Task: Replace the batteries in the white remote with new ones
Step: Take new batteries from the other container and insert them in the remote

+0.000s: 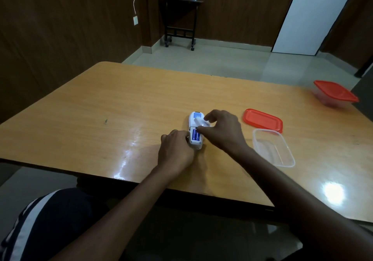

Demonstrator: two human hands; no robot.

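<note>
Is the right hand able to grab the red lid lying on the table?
Probably yes. The loose red lid lies flat just beside the right hand, with only bare table between. The hand is busy at the white remote, though.

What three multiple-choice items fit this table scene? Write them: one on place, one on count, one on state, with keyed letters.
1. Where is the loose flat red plastic lid?
A. right of the white plastic remote
B. left of the remote
C. on the floor

2. How many red lids show?
A. one
B. two
C. four

3. The remote's battery bay is:
A. covered
B. open, blue cylindrical batteries inside
C. open, empty

Key: 1 A, the lid lies beyond the right hand. 2 B, a second closes the far clear container. 3 B, blue cells show beside the left hand.
</note>
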